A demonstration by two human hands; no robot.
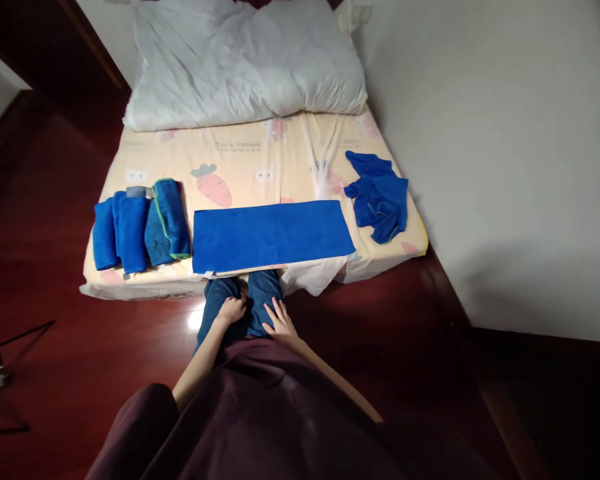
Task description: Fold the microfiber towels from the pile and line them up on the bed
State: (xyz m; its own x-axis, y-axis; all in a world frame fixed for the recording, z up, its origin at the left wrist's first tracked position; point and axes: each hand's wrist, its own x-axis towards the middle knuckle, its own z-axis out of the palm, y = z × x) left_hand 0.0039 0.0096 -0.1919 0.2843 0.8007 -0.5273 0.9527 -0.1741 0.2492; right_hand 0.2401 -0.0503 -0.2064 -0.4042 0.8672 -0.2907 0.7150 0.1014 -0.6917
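My left hand (233, 309) rests on the left thigh of my blue jeans (264, 287), its fingers curled in and no object visible in it. On the other thigh lies my right hand (280, 321), fingers spread and holding nothing. Just beyond my knees, a blue towel (273, 235) is laid out as a flat, long rectangle along the bed's near edge. To its left sit several rolled or folded towels (131, 230), blue and teal, one with a green edge (171, 220). A crumpled blue cloth (380, 197) lies in a heap to the right.
The bed (173, 150) has a pale sheet with carrot and rabbit prints. A white quilt (250, 63) is bunched at its far end. A wall (505, 153) runs along the right. Black stand legs (0, 380) stand on the dark red floor (105, 360) at left.
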